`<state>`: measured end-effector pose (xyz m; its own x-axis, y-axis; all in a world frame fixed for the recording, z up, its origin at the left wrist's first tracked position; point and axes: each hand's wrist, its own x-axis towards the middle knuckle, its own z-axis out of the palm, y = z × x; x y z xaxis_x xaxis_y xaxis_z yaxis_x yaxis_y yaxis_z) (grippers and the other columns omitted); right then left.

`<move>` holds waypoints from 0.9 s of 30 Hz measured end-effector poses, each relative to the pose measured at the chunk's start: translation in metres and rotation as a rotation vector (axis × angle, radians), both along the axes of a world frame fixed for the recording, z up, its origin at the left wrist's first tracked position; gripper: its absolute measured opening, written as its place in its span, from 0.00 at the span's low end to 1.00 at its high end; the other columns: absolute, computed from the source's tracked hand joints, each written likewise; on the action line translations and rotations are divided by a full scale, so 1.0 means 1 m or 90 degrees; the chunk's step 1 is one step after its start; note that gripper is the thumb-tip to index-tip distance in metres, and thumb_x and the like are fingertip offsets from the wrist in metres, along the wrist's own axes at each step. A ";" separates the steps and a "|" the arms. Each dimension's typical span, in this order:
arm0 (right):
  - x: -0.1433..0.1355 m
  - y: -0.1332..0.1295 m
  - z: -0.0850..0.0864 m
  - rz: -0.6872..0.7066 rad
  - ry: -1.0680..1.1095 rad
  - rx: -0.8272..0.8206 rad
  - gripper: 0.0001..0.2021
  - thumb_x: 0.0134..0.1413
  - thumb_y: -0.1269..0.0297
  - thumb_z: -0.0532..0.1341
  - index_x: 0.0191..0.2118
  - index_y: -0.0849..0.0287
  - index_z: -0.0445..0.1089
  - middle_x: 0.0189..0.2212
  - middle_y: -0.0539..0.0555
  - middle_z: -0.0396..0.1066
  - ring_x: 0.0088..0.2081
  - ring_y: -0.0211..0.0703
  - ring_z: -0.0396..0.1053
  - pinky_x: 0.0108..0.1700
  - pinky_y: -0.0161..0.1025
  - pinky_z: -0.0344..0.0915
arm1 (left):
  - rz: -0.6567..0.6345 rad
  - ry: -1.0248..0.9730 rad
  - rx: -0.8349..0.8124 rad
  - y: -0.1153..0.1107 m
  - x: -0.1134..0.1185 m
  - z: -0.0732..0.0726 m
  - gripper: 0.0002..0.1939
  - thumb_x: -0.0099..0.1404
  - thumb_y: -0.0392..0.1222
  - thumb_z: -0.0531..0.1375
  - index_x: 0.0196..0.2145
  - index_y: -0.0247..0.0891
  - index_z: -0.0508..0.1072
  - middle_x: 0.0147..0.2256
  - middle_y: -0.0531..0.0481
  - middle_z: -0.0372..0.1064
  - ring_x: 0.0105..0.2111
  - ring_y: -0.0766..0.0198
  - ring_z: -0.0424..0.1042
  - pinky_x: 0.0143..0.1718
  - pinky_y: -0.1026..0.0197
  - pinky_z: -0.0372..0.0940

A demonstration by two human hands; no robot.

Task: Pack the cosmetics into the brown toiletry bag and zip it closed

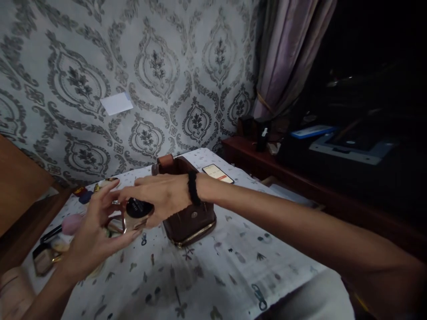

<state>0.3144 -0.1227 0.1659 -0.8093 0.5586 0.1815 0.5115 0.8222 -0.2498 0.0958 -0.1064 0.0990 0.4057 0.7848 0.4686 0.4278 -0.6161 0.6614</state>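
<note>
A powder compact (139,207) with a round black face, pale lettering and a shiny rim is held between my two hands above the bed-like cloth surface. My right hand (163,195), with a black band at its wrist, closes over the compact's far and right sides. Curved around its left side is my left hand (96,220), the thumb stretched beneath and the fingers at the top. Some of the fingertips' contact is hidden. Behind my right hand stands a dark brown bag (191,222) with a gold zip, partly covered by the wrist.
Left of my hands lie several cosmetics, among them a pink sponge-like item (71,223) and a square compact-like case (43,258). A lit phone (218,173) lies behind the bag on the patterned cloth (207,275). A dark red wooden ledge (247,155) runs along the right.
</note>
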 end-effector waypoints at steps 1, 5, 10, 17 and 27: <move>0.004 0.001 0.003 0.001 -0.002 0.004 0.25 0.49 0.67 0.66 0.53 0.63 0.61 0.43 0.57 0.71 0.44 0.47 0.69 0.42 0.37 0.64 | -0.007 -0.001 0.014 0.001 0.007 0.002 0.48 0.48 0.51 0.71 0.63 0.49 0.56 0.54 0.43 0.66 0.48 0.51 0.74 0.42 0.52 0.75; 0.028 0.016 0.008 -0.052 0.001 0.057 0.31 0.45 0.68 0.69 0.55 0.63 0.58 0.47 0.59 0.71 0.47 0.49 0.69 0.46 0.39 0.64 | -0.054 -0.066 0.083 0.009 0.028 0.008 0.44 0.51 0.47 0.70 0.63 0.51 0.55 0.60 0.44 0.60 0.59 0.49 0.65 0.53 0.48 0.70; 0.062 0.046 -0.003 -0.256 0.028 0.119 0.37 0.42 0.64 0.71 0.58 0.66 0.58 0.54 0.63 0.68 0.54 0.53 0.66 0.53 0.43 0.62 | 0.009 -0.183 0.124 0.013 0.031 -0.006 0.36 0.57 0.45 0.67 0.60 0.49 0.57 0.58 0.44 0.62 0.59 0.51 0.65 0.49 0.51 0.72; 0.061 0.080 -0.015 -0.343 -0.078 0.019 0.21 0.44 0.65 0.71 0.47 0.64 0.73 0.44 0.58 0.75 0.45 0.47 0.71 0.45 0.36 0.63 | 0.097 -0.127 -0.007 0.014 0.000 -0.069 0.27 0.63 0.48 0.62 0.57 0.43 0.61 0.55 0.40 0.65 0.43 0.57 0.75 0.31 0.61 0.72; 0.074 0.120 -0.013 -0.302 -0.042 -0.185 0.20 0.41 0.64 0.71 0.43 0.64 0.78 0.31 0.49 0.77 0.33 0.37 0.69 0.38 0.31 0.62 | 0.107 -0.069 -0.046 0.016 -0.006 -0.117 0.22 0.66 0.52 0.57 0.54 0.40 0.65 0.54 0.40 0.67 0.48 0.54 0.72 0.42 0.56 0.71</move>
